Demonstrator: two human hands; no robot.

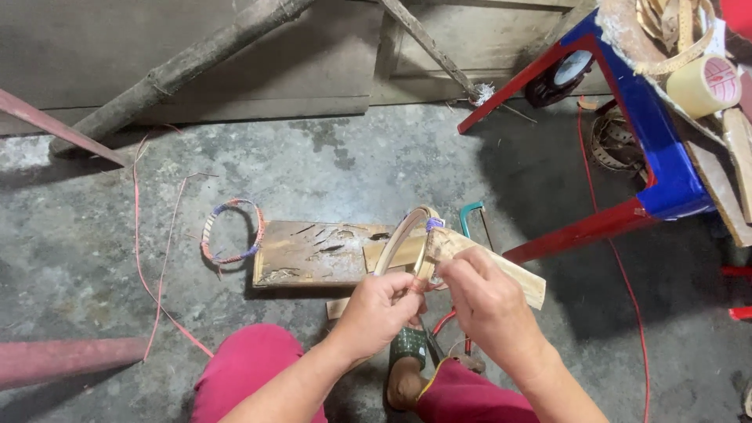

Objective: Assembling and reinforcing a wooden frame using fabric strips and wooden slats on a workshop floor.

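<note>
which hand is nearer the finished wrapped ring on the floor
Left. The left hand is right of and below the wrapped ring; the right hand is farther right.

One view only is given, taken from the head and tilted steeply down and forward. The left hand and right hand are caught close, low in the centre. Beyond them the concrete floor is seen, with a table cut off at upper right.
</note>
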